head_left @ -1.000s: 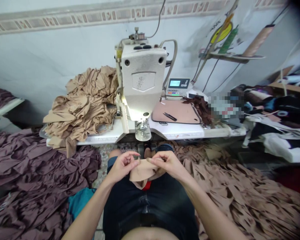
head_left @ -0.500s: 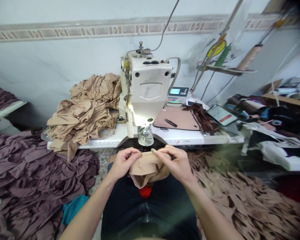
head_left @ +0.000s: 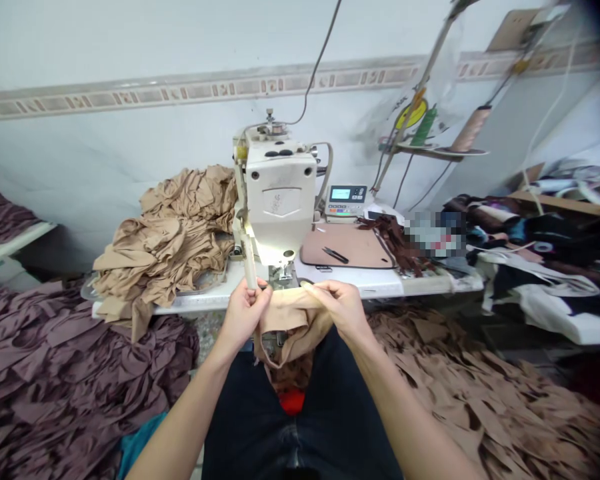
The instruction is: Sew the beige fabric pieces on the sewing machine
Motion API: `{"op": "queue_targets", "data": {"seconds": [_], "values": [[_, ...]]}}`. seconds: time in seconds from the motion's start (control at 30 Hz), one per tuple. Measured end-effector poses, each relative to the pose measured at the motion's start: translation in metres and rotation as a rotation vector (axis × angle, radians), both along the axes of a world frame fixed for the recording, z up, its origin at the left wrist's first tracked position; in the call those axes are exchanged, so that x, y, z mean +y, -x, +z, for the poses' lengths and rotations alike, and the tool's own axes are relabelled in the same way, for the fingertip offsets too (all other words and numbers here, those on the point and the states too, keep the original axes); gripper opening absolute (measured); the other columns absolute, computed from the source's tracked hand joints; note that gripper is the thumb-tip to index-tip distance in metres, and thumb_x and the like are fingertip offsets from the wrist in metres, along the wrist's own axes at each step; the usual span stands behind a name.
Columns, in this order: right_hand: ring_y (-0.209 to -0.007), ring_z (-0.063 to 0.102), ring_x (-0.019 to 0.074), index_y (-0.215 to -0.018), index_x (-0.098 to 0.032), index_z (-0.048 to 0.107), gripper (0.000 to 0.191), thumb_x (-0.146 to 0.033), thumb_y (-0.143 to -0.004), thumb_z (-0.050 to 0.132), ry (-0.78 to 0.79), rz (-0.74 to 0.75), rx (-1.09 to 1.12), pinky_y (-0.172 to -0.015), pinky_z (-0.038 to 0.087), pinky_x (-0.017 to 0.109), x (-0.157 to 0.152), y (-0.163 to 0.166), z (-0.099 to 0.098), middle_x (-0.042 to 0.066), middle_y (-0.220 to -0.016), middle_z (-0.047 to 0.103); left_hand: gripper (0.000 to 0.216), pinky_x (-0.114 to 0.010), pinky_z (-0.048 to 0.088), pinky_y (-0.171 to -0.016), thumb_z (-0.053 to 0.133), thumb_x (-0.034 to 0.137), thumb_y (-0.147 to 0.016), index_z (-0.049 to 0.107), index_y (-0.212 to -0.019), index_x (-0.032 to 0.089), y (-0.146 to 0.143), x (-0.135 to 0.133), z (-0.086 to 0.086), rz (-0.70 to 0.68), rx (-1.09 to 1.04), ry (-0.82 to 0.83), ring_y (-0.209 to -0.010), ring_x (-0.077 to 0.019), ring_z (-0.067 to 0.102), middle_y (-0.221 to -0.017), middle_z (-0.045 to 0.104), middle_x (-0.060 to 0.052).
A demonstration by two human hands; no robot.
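Observation:
A tan fabric piece [head_left: 286, 319] is stretched between my two hands, its upper edge pulled nearly straight and the rest hanging in a loop. My left hand [head_left: 245, 312] pinches its left end between thumb and fingers. At the other end, my right hand [head_left: 339, 305] pinches the same edge. Just beyond the cloth stands a white sewing machine [head_left: 280, 200], its needle area lit. The upper edge of the fabric lies in front of the presser foot [head_left: 283, 272]; whether they touch I cannot tell.
Left of the machine, a tan fabric heap [head_left: 170, 233] covers the white table [head_left: 220, 288]. Thread snips [head_left: 336, 255] lie on a pinkish mat [head_left: 355, 240]. Purple cloth [head_left: 70, 360] is piled at lower left, brown cloth [head_left: 470, 373] at lower right. A thread stand [head_left: 410, 133] rises behind.
Both hands have moved forward with the tan fabric, from before the table edge to close by the presser foot. The camera view has shifted slightly.

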State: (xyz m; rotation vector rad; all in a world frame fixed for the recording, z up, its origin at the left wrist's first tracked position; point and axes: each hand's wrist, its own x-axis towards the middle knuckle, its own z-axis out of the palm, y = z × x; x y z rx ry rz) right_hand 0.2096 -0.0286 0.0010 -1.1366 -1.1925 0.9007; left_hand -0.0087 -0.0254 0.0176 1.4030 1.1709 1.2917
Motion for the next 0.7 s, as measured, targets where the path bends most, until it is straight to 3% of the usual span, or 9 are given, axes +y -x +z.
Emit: {"op": "queue_targets", "data": {"seconds": [0.17,0.3,0.43,0.53,0.6,0.7], "values": [[-0.067,0.063,0.0206,-0.069,-0.018,0.081,0.03,-0.045,-0.08,0.085,0.003,-0.025,0.037,-0.066,0.046,0.032,0.015,-0.002,-0.01,0.003,-0.069,0.075,0.026,-0.024,0.04,-0.057,0.079,0.038,-0.088,0.062,-0.096,0.02,-0.007,0.017,-0.002,0.052,0.001,-0.048,-0.058,-0.0136,0.051,-0.067,0.052,0.004],[-0.072,0.067,0.0231,-0.073,-0.018,0.082,0.031,-0.048,-0.079,0.085,-0.006,-0.053,0.047,-0.07,0.05,0.033,0.022,-0.004,-0.012,0.005,-0.075,0.078,0.03,-0.022,0.038,-0.054,0.079,0.04,-0.089,0.061,-0.102,0.02,-0.01,0.028,-0.009,0.016,-0.045,-0.025,-0.053,-0.0119,0.047,-0.062,0.049,0.008],[-0.071,0.065,0.0217,-0.074,-0.017,0.081,0.036,-0.052,-0.08,0.084,-0.004,-0.041,0.008,-0.069,0.05,0.033,0.017,-0.007,-0.017,0.004,-0.072,0.075,0.038,-0.02,0.034,-0.051,0.081,0.046,-0.089,0.059,-0.106,0.021,-0.008,0.028,-0.014,-0.008,-0.095,0.016,-0.051,-0.0095,0.044,-0.061,0.048,0.01],[-0.064,0.059,0.0177,-0.071,-0.016,0.077,0.043,-0.058,-0.08,0.084,0.042,-0.033,-0.006,-0.063,0.046,0.03,0.002,-0.012,-0.03,0.002,-0.065,0.069,0.042,-0.019,0.04,-0.053,0.08,0.054,-0.089,0.06,-0.103,0.02,-0.001,0.018,-0.023,0.016,-0.117,0.052,-0.055,-0.0103,0.053,-0.066,0.058,0.006],[-0.057,0.052,0.0144,-0.067,-0.016,0.074,0.051,-0.064,-0.082,0.081,0.14,0.049,-0.021,-0.055,0.041,0.027,-0.013,-0.019,-0.042,0.0,-0.06,0.064,0.042,-0.021,0.046,-0.057,0.075,0.059,-0.091,0.066,-0.097,0.018,0.01,0.007,-0.032,-0.007,-0.054,0.067,-0.061,-0.0134,0.061,-0.072,0.067,0.001],[-0.05,0.046,0.0112,-0.072,-0.015,0.075,0.06,-0.074,-0.081,0.079,0.336,0.316,-0.022,-0.048,0.035,0.025,-0.041,-0.034,-0.063,0.0,-0.062,0.062,0.041,-0.025,0.054,-0.063,0.074,0.056,-0.091,0.077,-0.1,0.016,0.036,-0.011,-0.047,-0.046,0.124,0.066,-0.078,-0.0201,0.072,-0.092,0.079,-0.008]]}}
